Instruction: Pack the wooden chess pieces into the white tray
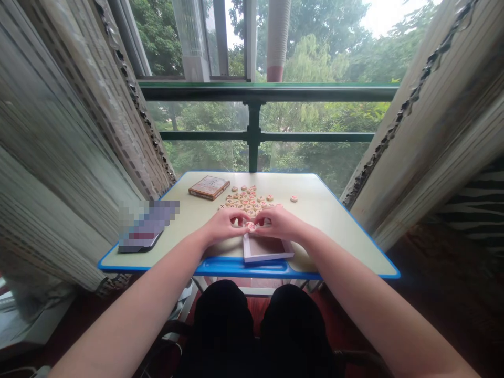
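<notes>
left hand [220,224] and right hand [280,223] meet at the table's [346,236] near edge, fingertips closed on one round game piece [251,227] above the open box [268,251]. a slack pinch may let it roll off that edge. marks on the loose pieces [246,200] and the lid [208,187] toward the far edge are too small to read.

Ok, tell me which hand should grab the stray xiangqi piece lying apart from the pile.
Right, probably. The right hand sits nearer the stray xiangqi piece, which lies right of the pile; the left hand would have to reach across.
</notes>
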A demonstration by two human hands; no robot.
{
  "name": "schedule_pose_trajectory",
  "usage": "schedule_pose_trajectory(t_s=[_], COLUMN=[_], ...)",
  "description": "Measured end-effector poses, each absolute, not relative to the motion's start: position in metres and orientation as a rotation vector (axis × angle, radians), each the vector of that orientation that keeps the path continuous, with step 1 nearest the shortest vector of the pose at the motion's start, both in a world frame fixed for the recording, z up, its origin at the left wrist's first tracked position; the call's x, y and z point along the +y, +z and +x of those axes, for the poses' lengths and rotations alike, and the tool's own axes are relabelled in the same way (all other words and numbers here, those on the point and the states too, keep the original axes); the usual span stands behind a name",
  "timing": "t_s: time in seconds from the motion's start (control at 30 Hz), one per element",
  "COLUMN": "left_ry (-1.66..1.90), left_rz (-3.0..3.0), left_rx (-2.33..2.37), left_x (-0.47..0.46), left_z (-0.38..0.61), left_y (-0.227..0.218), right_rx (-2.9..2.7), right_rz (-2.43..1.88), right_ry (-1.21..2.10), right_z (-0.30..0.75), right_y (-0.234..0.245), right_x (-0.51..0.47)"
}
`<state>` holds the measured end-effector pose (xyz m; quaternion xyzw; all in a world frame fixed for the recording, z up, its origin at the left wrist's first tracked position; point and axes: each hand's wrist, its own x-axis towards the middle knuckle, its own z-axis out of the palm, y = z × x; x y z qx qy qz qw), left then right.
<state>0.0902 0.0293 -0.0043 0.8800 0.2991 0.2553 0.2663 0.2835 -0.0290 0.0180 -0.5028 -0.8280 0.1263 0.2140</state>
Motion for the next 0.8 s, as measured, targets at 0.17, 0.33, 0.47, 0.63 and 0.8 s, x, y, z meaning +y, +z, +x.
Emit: schedule_pose_trajectory(t_s=[0.17, 0.33, 0.47, 0.63, 0.8], left_ry=[0.748, 0.747, 0.765, 0.813, 0.875], left_rz=[2.317, 2.38, 2.374, 2.368, 2.356], left_rx=[0.848, 0.844, 0.862, 0.865, 0.897], left_x=[0.031, 0.0298, 0.0294, 0.0307, 0.0331], left_z=[0.0894, 0.0901, 0.0915, 0.0919, 0.0921], left_y=[-0.0058, -0.0058, -0.0061, -0.0081, -0.0093], right_rx=[-2.359, -2.397, -2.395, -2.407, -2.393], right_rz=[-1.36, -1.32, -1.326, -1.358, -1.347], right_ry=[0.319, 0.304, 0.275, 0.26, 0.281], right_z=[0.2819, 0.2806, 0.2798, 0.2792, 0.2796], right_y=[0.0178, 0.017, 0.0151, 0.0153, 0.0142], right_x=[-0.0303, -0.0311, -0.0314, -0.0318, -0.0308])
